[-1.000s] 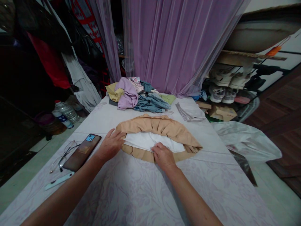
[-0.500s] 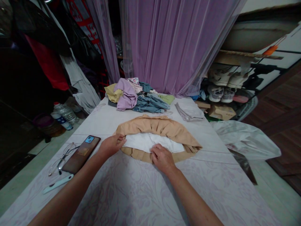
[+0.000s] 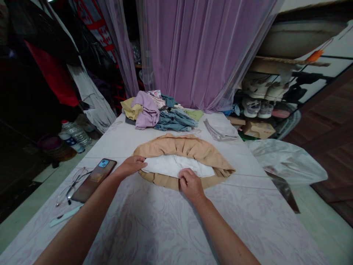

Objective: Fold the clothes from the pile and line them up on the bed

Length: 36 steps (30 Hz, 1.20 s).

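Observation:
A tan pleated skirt (image 3: 176, 145) with a white inner lining (image 3: 162, 164) lies spread in front of me, its far layer arched above the lining and its near layer below. My left hand (image 3: 131, 165) is at the skirt's left end, thumb and fingers closed on the edge where tan meets white. At the middle of the near edge, my right hand (image 3: 191, 185) has its fingers curled and pinched on the tan fabric beside the lining. Its fingertips are partly hidden.
A clothes pile (image 3: 147, 110) and folded grey cloth (image 3: 220, 130) lie at the far end of the patterned sheet (image 3: 149, 228). On the left are a phone (image 3: 95, 180), eyeglasses (image 3: 67, 189) and a pale-blue handled item (image 3: 64, 216). Purple curtains (image 3: 190, 55) hang behind.
The right hand has shifted slightly right along the near edge. My left fingers have moved a little at the left end. The skirt keeps nearly the same shape; the view has shifted slightly.

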Motion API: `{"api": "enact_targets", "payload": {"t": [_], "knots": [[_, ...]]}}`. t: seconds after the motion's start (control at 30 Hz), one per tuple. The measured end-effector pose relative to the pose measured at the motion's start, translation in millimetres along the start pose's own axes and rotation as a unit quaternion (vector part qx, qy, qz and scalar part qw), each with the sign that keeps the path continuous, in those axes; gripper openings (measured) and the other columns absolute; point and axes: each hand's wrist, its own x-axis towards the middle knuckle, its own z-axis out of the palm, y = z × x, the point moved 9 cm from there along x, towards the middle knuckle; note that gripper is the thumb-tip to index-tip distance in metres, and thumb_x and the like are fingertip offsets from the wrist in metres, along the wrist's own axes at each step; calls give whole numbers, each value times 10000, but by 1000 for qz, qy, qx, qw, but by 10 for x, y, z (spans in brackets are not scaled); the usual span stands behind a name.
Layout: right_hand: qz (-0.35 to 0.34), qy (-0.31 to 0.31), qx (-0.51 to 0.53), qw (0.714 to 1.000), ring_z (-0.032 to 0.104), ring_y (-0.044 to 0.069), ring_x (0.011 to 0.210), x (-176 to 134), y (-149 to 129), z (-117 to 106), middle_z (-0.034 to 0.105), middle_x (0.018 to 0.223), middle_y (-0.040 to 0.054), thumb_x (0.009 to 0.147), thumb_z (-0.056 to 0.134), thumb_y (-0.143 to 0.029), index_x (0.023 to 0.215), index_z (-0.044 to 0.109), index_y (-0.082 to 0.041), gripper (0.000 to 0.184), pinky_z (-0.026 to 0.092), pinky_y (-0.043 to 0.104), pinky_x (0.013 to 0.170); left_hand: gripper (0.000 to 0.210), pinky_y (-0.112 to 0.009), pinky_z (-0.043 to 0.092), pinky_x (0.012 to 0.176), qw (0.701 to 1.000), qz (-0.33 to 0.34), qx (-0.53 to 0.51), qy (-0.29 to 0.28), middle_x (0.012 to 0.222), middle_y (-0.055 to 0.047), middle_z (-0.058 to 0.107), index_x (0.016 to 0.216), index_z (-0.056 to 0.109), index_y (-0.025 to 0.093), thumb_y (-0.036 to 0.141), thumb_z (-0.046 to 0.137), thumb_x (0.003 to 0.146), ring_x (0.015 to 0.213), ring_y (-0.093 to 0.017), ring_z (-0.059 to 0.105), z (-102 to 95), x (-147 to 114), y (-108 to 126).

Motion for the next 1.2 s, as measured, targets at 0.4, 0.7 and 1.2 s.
{"api": "enact_targets", "payload": {"t": [0.4, 0.7, 1.2], "knots": [[57, 131, 78, 987, 602, 175, 820, 145, 104, -285, 636, 825, 30, 805, 432, -163, 816, 602, -222, 179, 477, 286, 781, 543, -239, 483, 631, 979, -42, -189, -57, 784, -3, 653, 844, 579, 170, 568, 800, 550, 713, -130, 607, 157, -41, 108], [25, 69, -20, 997, 607, 148, 806, 141, -22, -201, 646, 864, 25, 767, 455, -102, 766, 645, -221, 224, 452, 235, 730, 400, -227, 390, 511, 995, 0, 35, 94, 606, 78, 527, 1026, 542, 197, 410, 691, 722, 530, -122, 539, -41, -33, 108], [69, -122, -190, 972, 631, 150, 806, 71, 60, 6, 678, 884, 33, 803, 515, -145, 835, 711, -229, 215, 427, 231, 700, 459, -492, 276, 1155, 855, 306, 416, 40, 1467, -111, 495, 1356, 536, 185, 364, 442, 944, 1390, -274, 387, 596, -278, 461]]}}
